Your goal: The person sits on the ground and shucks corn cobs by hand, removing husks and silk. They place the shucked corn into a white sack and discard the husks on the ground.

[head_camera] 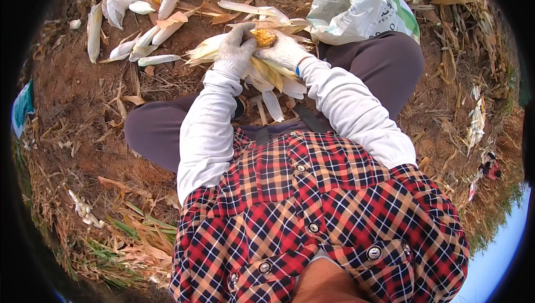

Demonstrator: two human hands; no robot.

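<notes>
A yellow corn ear (264,38) lies between my two gloved hands, with its kernels showing. My right hand (284,52), in a white knit glove, grips the ear from its right side. On the other side, my left hand (236,48), its glove soiled grey, has thumb and fingers closed at the ear's left; whether they pinch ear or husk is hidden. Pale husk leaves (209,48) spread to the left of the hands, and more husk (271,75) hangs below them above my lap.
Several unhusked corn ears (144,44) lie on the soil at the upper left, a few with kernels bared. A white woven sack (347,10) with printing stands by my right knee. Dry corn stalks (480,23) line the right side. A teal-and-white bag (23,104) sits far left.
</notes>
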